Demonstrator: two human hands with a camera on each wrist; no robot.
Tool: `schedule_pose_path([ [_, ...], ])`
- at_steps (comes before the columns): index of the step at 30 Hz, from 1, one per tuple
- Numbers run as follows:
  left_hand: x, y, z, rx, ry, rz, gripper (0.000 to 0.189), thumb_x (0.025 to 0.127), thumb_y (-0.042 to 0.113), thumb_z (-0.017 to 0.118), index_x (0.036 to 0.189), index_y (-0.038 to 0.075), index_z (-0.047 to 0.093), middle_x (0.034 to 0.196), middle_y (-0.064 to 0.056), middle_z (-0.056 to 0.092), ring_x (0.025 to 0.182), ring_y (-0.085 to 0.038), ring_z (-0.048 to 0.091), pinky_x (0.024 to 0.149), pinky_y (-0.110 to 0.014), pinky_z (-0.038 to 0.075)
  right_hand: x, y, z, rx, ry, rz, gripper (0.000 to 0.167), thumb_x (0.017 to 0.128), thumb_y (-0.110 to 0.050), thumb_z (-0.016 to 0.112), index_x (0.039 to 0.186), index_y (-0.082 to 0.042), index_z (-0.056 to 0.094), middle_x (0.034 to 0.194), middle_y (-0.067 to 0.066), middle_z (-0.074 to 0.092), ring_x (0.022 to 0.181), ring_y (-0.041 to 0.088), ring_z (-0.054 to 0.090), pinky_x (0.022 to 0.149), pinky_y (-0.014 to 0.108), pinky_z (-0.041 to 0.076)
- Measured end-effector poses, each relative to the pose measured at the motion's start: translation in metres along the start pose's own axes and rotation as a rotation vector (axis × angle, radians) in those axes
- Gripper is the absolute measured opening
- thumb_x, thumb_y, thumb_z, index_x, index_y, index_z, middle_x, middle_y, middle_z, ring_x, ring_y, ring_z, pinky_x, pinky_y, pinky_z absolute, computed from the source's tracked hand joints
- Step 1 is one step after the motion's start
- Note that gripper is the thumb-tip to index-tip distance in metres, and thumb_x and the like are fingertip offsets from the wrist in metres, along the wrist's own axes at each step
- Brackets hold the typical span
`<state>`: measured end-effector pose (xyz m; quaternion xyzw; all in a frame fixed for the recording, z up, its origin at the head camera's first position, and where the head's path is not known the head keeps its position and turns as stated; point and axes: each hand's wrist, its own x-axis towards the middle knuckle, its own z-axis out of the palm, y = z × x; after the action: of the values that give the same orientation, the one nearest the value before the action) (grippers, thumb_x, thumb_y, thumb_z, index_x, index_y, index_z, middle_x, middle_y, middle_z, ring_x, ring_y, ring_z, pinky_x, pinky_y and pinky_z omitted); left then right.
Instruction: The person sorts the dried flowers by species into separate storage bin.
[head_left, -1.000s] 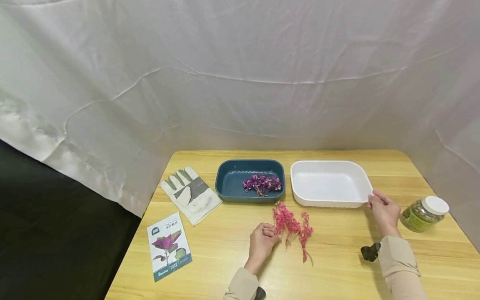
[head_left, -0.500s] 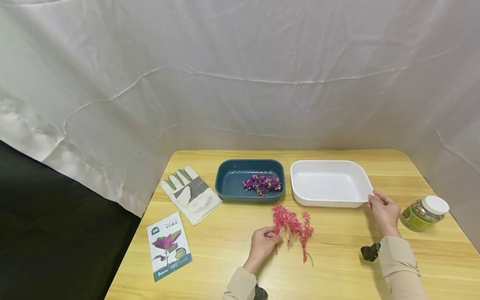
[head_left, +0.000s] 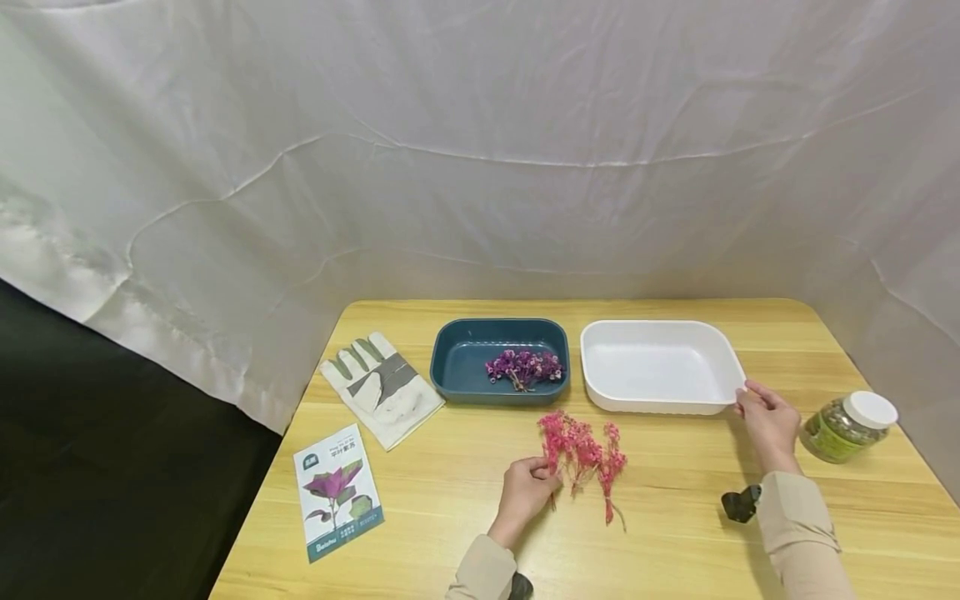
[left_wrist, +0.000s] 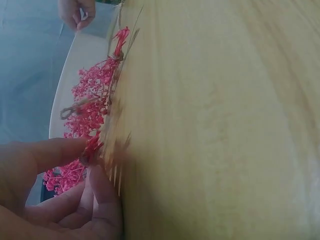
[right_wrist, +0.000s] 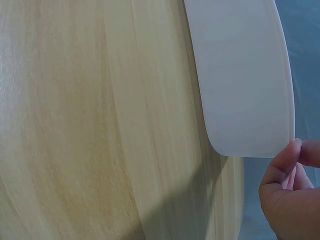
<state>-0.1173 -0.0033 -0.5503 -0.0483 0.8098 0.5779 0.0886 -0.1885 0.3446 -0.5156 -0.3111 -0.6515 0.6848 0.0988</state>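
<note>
In the head view my left hand (head_left: 523, 493) pinches the stems of a pink dried flower bunch (head_left: 557, 432) near the table's middle. The left wrist view shows thumb and finger around its red tied stems (left_wrist: 92, 149). Beside it on the right lies another pink bunch (head_left: 611, 460), its stem end towards me. My right hand (head_left: 771, 425) holds the near right corner of a white rectangular tray (head_left: 652, 407). From the right wrist view, thumb and fingers pinch that tray's rim (right_wrist: 291, 112). Purple dried flowers (head_left: 527, 367) lie inside the dark blue tray (head_left: 459, 365).
At the far left a white and grey work glove (head_left: 390, 392) lies flat. Below it is a seed packet (head_left: 341, 496) with a purple plant printed on it. A jar (head_left: 847, 429) with a white lid stands close to my right wrist. Pale curtains (head_left: 570, 208) hang behind the table.
The left hand has shifted the pink bunch slightly towards me and left, and its stem ends now show below the fingers. My right hand stays at the white tray's corner.
</note>
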Motion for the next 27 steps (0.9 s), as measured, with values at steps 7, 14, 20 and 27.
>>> schedule_pose_path([
  [7, 0.0002, 0.0003, 0.0009, -0.121, -0.007, -0.009, 0.019, 0.078, 0.002, 0.073, 0.096, -0.004, 0.072, 0.075, -0.003, 0.067, 0.062, -0.005, 0.058, 0.058, -0.018, 0.051, 0.0035, 0.0016, -0.0019, -0.003, -0.015, -0.003, 0.012, 0.094, -0.012, 0.059, 0.103, -0.018, 0.061, 0.066, -0.015, 0.058, 0.060, -0.004, 0.059, 0.058, 0.009, 0.051],
  [14, 0.0029, -0.0006, 0.0049, -0.245, -0.045, -0.051, 0.015, 0.083, 0.011, 0.073, 0.090, 0.000, 0.066, 0.075, -0.009, 0.069, 0.059, -0.007, 0.055, 0.054, -0.018, 0.047, -0.0002, -0.0003, -0.0007, -0.002, -0.003, 0.000, 0.011, 0.094, -0.011, 0.059, 0.103, -0.017, 0.060, 0.065, -0.015, 0.058, 0.059, -0.004, 0.059, 0.058, 0.008, 0.051],
  [20, 0.0040, 0.0005, 0.0076, -0.396, -0.100, -0.098, 0.015, 0.088, 0.012, 0.070, 0.091, 0.000, 0.062, 0.086, -0.020, 0.073, 0.058, -0.005, 0.056, 0.054, -0.016, 0.045, -0.0012, -0.0010, -0.0001, -0.004, 0.002, 0.006, 0.012, 0.094, -0.011, 0.059, 0.105, -0.016, 0.060, 0.063, -0.015, 0.058, 0.057, -0.004, 0.059, 0.057, 0.008, 0.051],
  [27, 0.0038, 0.0006, 0.0087, -0.475, -0.125, -0.107, 0.012, 0.089, 0.010, 0.069, 0.091, 0.002, 0.059, 0.093, -0.019, 0.075, 0.065, -0.004, 0.065, 0.057, -0.015, 0.048, -0.0017, -0.0009, 0.0001, -0.009, -0.002, 0.001, 0.016, 0.095, -0.010, 0.059, 0.110, -0.012, 0.059, 0.062, -0.015, 0.058, 0.057, -0.003, 0.059, 0.056, 0.009, 0.051],
])
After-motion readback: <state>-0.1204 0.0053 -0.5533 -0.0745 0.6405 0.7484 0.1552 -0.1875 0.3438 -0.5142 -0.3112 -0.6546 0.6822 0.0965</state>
